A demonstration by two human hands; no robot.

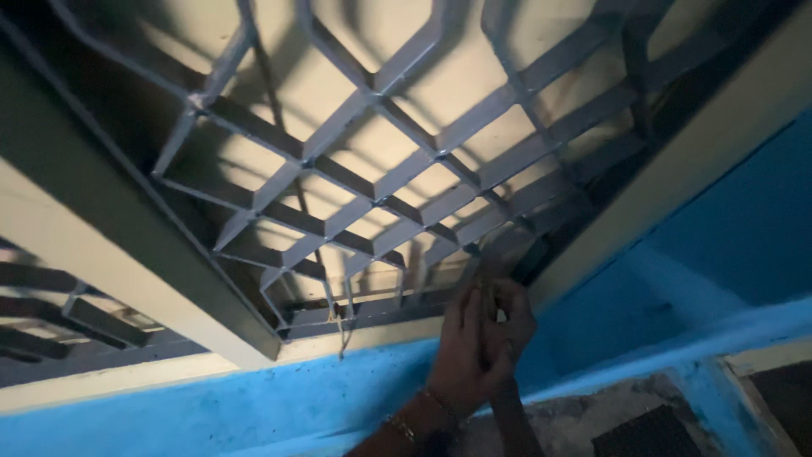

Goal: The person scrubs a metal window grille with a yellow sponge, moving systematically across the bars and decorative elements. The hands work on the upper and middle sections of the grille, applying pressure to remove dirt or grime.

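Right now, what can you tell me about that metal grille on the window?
The grille looks like grey painted metal, made of flat bars joined into a criss-cross of angled, honeycomb-like shapes. It sits inside a pale window frame above a bright blue wall, and light shines through from behind. It appears tilted because the camera looks up at it. Two hands meet at its lower edge, the left hand and right hand, fingers close together there.

My single head camera tilts steeply, looking close along the grey metal lattice window grille (pixel 381 161) and the bright blue painted wall (pixel 254 406), my raised hands near the bottom edge
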